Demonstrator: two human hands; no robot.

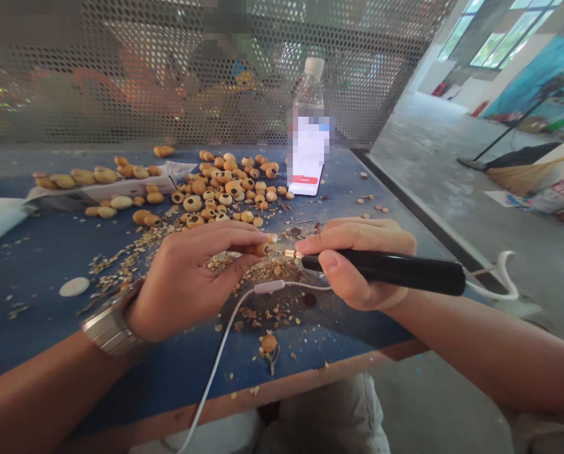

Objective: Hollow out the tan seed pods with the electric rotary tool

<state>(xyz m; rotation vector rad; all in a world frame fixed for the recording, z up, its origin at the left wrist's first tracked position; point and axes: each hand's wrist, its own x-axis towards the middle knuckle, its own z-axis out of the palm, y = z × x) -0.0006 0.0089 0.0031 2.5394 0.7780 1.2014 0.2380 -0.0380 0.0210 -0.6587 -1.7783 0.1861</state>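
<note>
My left hand (206, 268), with a metal watch on its wrist, pinches a small gourd (264, 250) between thumb and fingers; most of the gourd is hidden by the fingers. A dark opening shows at the gourd's right end. Held like a pen in my right hand (364, 258) is a black rotary tool (405, 271) with a copper-coloured collar and a white cord at its back end. The thin bit (277, 251) points left and meets or nearly touches the gourd's opening. Below the bit lie loose seeds and shavings (275, 271) on the blue tabletop.
Behind my hands sits a pile of small gourds (225, 183), many cut open. More gourds rest on a white box (116, 192) at the left. A phone (308, 154) leans on a plastic bottle (313, 88). A white cord with an inline switch (269, 287) crosses the table.
</note>
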